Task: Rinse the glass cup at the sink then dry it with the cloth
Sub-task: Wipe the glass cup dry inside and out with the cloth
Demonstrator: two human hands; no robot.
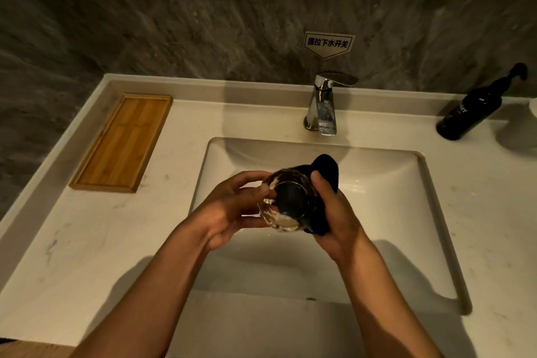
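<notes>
glass cup (286, 203) held over the sink (386, 183), tipped on its side with the base toward the camera. left hand (232, 208) curled round the cup's left side, fingers (252, 177) across the top and thumb below, gripping the glass. right hand (338, 212) closed on a dark blue cloth (327, 167), pressing it against the cup's right side; cloth bunched up, part sticking out above the thumb, part tucked under the cup. cloth showing dark through the glass, so whether any of it sits inside the cup cannot be told. both forearms reaching in from the lower edge. chrome tap (324, 104) behind the basin, no water running from it. small sign (328, 43) with printed characters on the stone wall above the tap. wooden tray (122, 142) on the counter (87, 241) well to the left of the sink. black pump bottle (470, 109) on the counter at far right.
</notes>
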